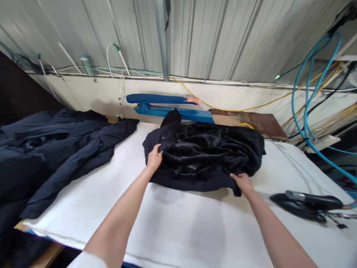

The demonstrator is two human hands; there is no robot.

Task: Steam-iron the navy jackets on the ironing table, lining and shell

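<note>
A black jacket (pixel 206 149) with a shiny lining and a "GUESS" print, upside down to me, lies bunched on the white-covered table (pixel 173 227). My left hand (pixel 154 157) pinches the jacket near its left end, by the dark collar-like flap that stands up there. At the front right edge my right hand (pixel 243 182) has its fingers closed on the cloth, and a corner hangs beside it. Both arms reach forward across the table. The undersides of the fingers are partly hidden by the fabric.
A black iron (pixel 306 204) rests on the right, its cord running off the edge. Dark padded jackets (pixel 64 149) are piled on the left. Behind stand a blue sleeve board (pixel 158 99) and a brown board (pixel 259 123). Blue hoses (pixel 306 96) hang at the right.
</note>
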